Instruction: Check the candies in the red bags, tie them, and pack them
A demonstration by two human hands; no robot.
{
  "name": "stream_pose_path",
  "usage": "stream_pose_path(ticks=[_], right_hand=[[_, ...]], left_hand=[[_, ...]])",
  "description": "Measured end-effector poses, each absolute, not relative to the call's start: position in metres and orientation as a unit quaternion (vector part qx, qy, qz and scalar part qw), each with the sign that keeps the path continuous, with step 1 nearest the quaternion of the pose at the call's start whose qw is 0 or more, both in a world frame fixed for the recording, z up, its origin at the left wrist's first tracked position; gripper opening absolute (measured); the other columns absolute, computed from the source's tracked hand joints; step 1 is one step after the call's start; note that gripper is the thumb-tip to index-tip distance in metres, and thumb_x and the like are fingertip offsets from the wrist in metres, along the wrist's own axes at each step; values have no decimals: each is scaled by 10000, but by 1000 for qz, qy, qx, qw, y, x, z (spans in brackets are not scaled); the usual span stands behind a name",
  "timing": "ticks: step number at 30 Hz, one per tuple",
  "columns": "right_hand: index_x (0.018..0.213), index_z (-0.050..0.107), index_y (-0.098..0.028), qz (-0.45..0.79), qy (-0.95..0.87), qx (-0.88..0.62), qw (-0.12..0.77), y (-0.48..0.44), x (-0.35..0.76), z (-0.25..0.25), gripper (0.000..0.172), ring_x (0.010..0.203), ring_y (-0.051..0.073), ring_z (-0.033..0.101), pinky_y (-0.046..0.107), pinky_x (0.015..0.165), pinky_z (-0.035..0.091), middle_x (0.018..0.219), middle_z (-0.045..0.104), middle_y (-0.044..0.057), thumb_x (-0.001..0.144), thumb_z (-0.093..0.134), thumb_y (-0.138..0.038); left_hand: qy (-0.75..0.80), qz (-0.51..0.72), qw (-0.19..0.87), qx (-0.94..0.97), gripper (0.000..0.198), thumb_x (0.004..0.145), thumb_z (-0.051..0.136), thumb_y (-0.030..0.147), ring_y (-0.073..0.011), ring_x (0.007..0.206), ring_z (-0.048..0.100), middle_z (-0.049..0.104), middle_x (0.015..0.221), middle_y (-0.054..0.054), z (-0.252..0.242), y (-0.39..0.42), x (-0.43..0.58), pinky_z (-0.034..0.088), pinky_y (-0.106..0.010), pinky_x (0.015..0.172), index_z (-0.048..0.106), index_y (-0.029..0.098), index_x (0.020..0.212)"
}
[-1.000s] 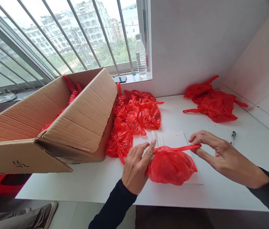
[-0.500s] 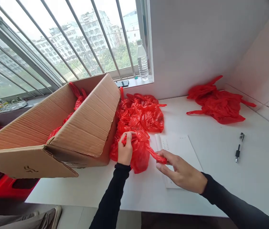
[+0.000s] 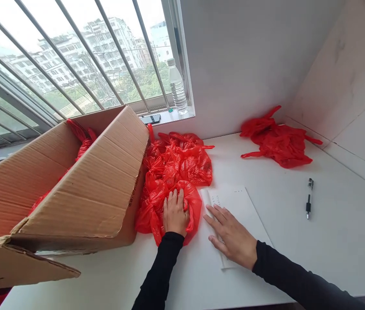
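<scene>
My left hand (image 3: 175,214) lies with fingers stretched out on a red plastic bag (image 3: 194,201), pressing on its top. One handle of that bag sticks up beside my thumb. To the right, my right hand (image 3: 232,237) is open, palm down and fingers spread, over a white notebook (image 3: 250,211) with some small writing on its page. It holds nothing. More red plastic bags (image 3: 182,161) are heaped behind my left hand, against the cardboard box. What is inside the bags is hidden.
An open cardboard box (image 3: 100,185) with red bags inside stands on the left of the white table (image 3: 327,254). A flattened pile of red bags (image 3: 282,144) lies by the wall. A pen (image 3: 308,202) is at right. A bottle (image 3: 178,88) and a phone (image 3: 150,119) occupy the windowsill.
Both hands have let go of the red bag's handles. My left hand now lies flat on it, and my right hand has opened over the notebook. The view has shifted right.
</scene>
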State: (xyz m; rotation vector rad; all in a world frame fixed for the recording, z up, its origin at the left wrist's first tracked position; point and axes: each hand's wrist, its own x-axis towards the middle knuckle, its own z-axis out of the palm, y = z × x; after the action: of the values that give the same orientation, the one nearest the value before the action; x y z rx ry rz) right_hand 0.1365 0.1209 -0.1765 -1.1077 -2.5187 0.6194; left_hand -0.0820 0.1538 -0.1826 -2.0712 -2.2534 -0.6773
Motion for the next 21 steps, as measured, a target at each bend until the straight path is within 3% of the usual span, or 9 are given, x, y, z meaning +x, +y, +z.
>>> stream_pose_path(ticks=[3, 7, 10, 12, 15, 18, 21], right_hand=[[1485, 490, -189, 211, -881, -396, 148, 123, 139, -180, 550, 1506, 365, 278, 593, 1210, 296, 1641, 312, 137, 942, 521, -271], [1499, 463, -197, 227, -881, -385, 156, 125, 138, -176, 567, 1516, 365, 250, 589, 1220, 264, 1650, 293, 142, 950, 529, -321], [1448, 513, -233, 244, -863, -390, 208, 138, 144, -171, 516, 1457, 325, 388, 532, 1206, 326, 1584, 420, 133, 955, 549, -382], [1375, 577, -242, 234, -835, -425, 258, 158, 159, -166, 437, 1349, 267, 517, 448, 1157, 420, 1479, 536, 113, 954, 568, -360], [1263, 635, -212, 195, -788, -499, 304, 211, 200, -157, 309, 1208, 220, 602, 396, 1069, 497, 1306, 639, 104, 976, 545, -282], [1120, 660, -173, 150, -722, -591, 325, 290, 252, -141, 189, 1025, 202, 663, 402, 910, 569, 1151, 683, 89, 997, 544, -257], [1176, 639, -169, 96, -666, -664, 327, 364, 293, -120, 260, 1000, 206, 667, 424, 875, 571, 1173, 668, 74, 977, 622, -335]], left_hand=[[-721, -216, 29, -658, 502, 951, 472, 244, -357, 1399, 480, 547, 1477, -206, -169, 154, -74, 352, -581, 1159, 530, 111, 1431], [-683, -246, 53, -685, 575, 974, 459, 289, -324, 1508, 303, 387, 1610, -140, -163, 143, -60, 197, -585, 1227, 393, 185, 1536], [-638, -217, 93, -733, 531, 965, 468, 297, -359, 1491, 333, 402, 1600, -150, -183, 145, -64, 225, -608, 1205, 482, 212, 1488], [-634, -206, 109, -737, 516, 965, 448, 273, -369, 1485, 341, 406, 1595, -162, -197, 151, -69, 223, -605, 1206, 515, 184, 1469], [-637, -212, 111, -732, 497, 973, 433, 248, -372, 1477, 352, 431, 1577, -176, -203, 159, -72, 228, -599, 1208, 541, 147, 1447], [-622, -265, 106, -729, 515, 969, 478, 252, -379, 1446, 399, 450, 1554, -188, -195, 158, -70, 255, -624, 1195, 495, 167, 1477], [-587, -355, 129, -716, 631, 944, 542, 223, -364, 1402, 463, 468, 1544, -129, -193, 153, -70, 286, -628, 1186, 379, 305, 1547]])
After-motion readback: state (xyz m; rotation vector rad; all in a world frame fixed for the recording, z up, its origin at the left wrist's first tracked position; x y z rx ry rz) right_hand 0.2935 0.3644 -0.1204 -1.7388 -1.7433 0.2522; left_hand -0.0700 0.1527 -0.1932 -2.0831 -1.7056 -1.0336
